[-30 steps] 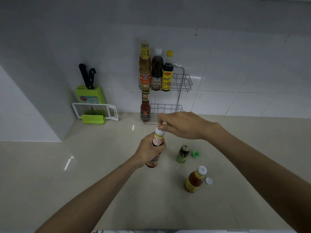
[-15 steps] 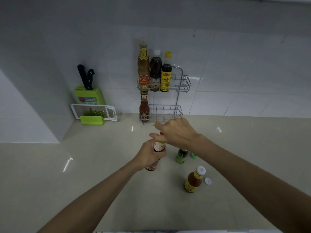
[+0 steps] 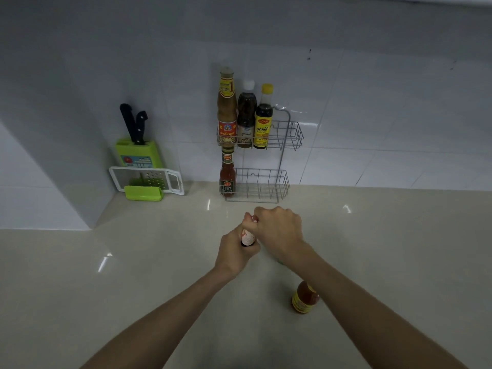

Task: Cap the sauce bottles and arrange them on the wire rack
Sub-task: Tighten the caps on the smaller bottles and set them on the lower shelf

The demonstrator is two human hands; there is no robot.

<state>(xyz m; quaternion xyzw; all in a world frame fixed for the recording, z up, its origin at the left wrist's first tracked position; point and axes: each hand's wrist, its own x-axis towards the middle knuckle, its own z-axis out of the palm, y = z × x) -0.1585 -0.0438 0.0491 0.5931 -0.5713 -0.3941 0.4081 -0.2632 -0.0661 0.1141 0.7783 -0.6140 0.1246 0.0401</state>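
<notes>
— Where's the bottle (image 3: 247, 238)?
— Over the tabletop (image 3: 133, 288), my left hand (image 3: 235, 253) wrapped round it, my right hand (image 3: 279, 233) pinching its top (barely visible); wire rack (image 3: 291, 134) at twelve o'clock.

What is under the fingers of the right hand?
The neck of a small sauce bottle, which the left hand grips. The right hand covers the bottle's top, so a cap cannot be seen.
</notes>
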